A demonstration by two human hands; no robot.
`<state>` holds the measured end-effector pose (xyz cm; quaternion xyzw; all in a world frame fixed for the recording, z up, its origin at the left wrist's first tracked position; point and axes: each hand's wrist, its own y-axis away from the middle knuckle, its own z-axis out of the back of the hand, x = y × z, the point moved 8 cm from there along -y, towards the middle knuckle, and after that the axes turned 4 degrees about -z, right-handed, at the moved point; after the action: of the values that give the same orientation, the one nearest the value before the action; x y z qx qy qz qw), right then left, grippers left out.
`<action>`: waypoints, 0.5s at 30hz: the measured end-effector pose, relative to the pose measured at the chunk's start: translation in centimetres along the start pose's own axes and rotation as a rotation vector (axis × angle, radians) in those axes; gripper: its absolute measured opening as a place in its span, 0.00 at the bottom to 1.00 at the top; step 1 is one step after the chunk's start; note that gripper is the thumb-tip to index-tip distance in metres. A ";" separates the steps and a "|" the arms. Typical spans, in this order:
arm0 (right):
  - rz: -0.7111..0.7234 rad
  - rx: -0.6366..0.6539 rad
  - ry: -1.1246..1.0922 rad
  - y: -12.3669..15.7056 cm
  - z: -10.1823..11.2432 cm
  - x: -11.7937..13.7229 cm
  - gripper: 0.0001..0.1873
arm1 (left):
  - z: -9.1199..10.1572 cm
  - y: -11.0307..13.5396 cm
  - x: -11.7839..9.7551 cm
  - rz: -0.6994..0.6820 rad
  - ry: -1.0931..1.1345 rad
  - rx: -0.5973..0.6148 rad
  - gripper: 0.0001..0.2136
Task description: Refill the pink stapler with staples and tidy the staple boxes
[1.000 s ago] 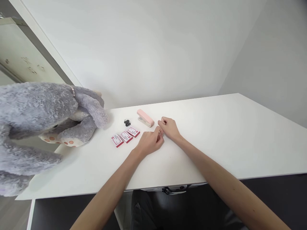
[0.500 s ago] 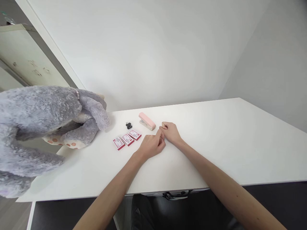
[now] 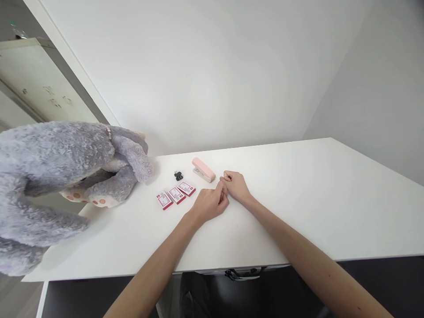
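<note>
Just beyond left hand (image 3: 209, 204) and right hand (image 3: 236, 185), both curled into fists: pink stapler (image 3: 204, 169).

Probably a room in a home, with a desk spot: a big, fluffy grey plush animal (image 3: 59, 145) fills the left of the frame, and wood-look flooring (image 3: 15, 293) shows lower left. The long, smooth white desktop (image 3: 298, 198) bears a pink stapler (image 3: 204, 168) near the centre, suggesting desk work.
</note>
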<state>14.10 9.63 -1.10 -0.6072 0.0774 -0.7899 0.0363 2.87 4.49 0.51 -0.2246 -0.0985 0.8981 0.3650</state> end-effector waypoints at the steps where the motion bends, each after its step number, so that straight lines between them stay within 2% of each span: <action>1: 0.001 0.000 0.000 0.0 0.0 0.0 0.19 | 0.0 0.0 0.0 0.000 0.000 -0.003 0.04; 15: -0.012 0.008 0.008 0.2 -0.1 0.1 0.19 | -0.1 0.1 -0.2 -0.024 -0.100 0.014 0.05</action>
<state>13.96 9.45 -1.07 -0.6045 0.0708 -0.7927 0.0334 3.01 4.25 0.45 -0.1755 -0.1128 0.9046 0.3717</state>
